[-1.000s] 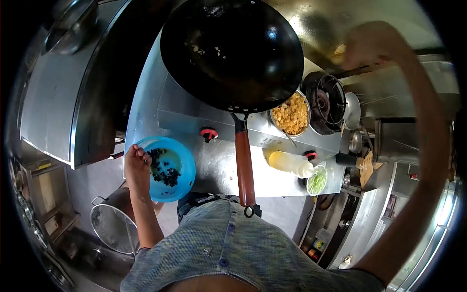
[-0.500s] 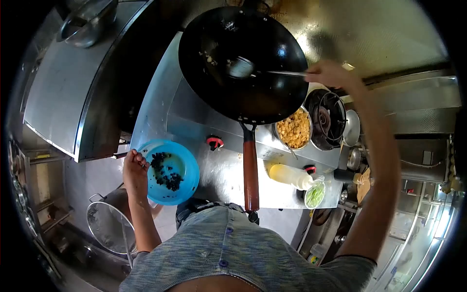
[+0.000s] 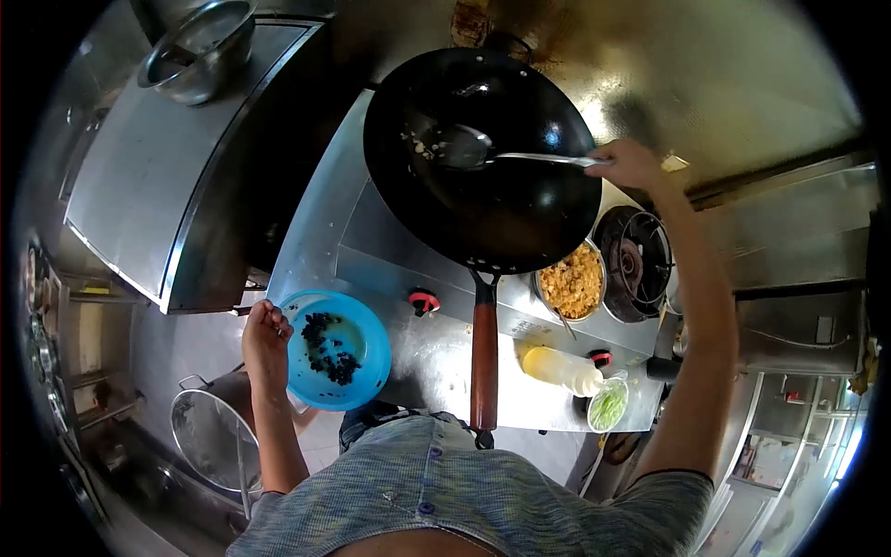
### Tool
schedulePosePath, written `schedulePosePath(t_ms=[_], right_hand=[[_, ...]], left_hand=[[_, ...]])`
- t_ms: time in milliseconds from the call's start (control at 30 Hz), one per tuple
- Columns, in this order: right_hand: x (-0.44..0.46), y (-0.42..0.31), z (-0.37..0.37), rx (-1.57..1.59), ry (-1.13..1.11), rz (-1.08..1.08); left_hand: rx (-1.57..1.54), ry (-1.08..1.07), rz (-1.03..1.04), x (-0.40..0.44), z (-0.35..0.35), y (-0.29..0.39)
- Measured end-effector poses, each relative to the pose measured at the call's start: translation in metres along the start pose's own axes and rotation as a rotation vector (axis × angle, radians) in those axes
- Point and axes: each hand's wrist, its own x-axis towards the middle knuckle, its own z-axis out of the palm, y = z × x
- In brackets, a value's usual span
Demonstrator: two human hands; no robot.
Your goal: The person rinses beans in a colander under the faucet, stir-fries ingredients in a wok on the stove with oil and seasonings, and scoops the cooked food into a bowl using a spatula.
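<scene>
My right hand (image 3: 633, 165) is closed round the handle end of a metal ladle (image 3: 548, 159). The ladle's bowl rests inside a large black wok (image 3: 501, 223), beside a few pale bits at the wok's left side. A wooden handle (image 3: 484, 362) juts from the wok toward my body. At the left, my left hand (image 3: 267, 345) has curled fingers next to the rim of a blue basin (image 3: 379, 357); what they hold, if anything, cannot be made out. Dark pieces (image 3: 329, 351) lie in some liquid in the basin.
Right of the wok are a bowl of orange-brown food (image 3: 573, 281), a burner (image 3: 635, 263), a squeeze bottle (image 3: 561, 369) and a container of chopped greens (image 3: 609, 406). A tall pot (image 3: 215, 436) stands lower left. A metal bowl (image 3: 209, 56) sits upper left.
The view has shifted, so the wok and counter appear lower. The ladle's bowl has turned within the wok, still held by my right hand. My left hand stays beside the basin.
</scene>
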Motion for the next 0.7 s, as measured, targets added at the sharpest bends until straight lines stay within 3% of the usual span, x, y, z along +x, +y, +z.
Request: schedulePosePath(t_ms=[67,300,700], right_hand=[[0.011,-0.028,0.013,0.173,-0.120,0.015],[0.020,-0.052,0.053,0.552,-0.003,0.037],[-0.035,-0.066,0.030,0.793,0.196,0.184]], left_hand=[[0.005,-0.003,0.015,-0.002,0.002,0.003],[-0.014,0.040,0.031,-0.004,0.008,0.006],[-0.013,0.028,0.073,-0.025,0.015,0.004]])
